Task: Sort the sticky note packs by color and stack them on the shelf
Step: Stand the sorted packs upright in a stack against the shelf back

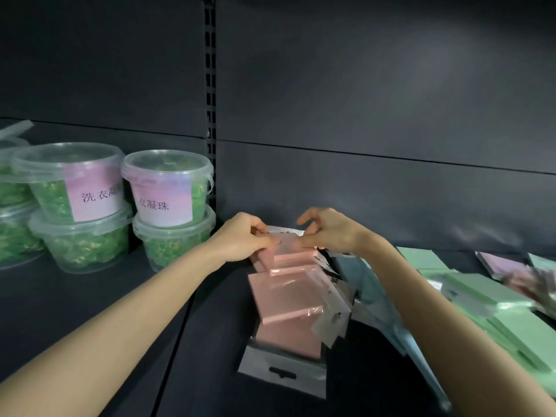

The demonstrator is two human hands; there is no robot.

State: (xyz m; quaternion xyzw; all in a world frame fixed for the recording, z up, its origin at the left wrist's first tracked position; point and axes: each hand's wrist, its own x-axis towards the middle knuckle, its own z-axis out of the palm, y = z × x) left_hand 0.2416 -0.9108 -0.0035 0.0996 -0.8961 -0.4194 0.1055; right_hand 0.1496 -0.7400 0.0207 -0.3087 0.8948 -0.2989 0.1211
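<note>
Both hands pinch one pink cellophane-wrapped sticky note pack [288,251] at the far end of a pink row: left hand [240,239] on its left edge, right hand [328,233] on its right, above the dark shelf [90,296].

Both arms reach forward, left hand [240,239] and right hand [326,231] apparently pinched closed.

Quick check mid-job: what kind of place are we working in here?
Most likely a shop or stockroom shelf. The dark metal shelf has a slotted upright, labelled tubs are stacked beside it, and the pink packs have retail hang-tabs.
</note>
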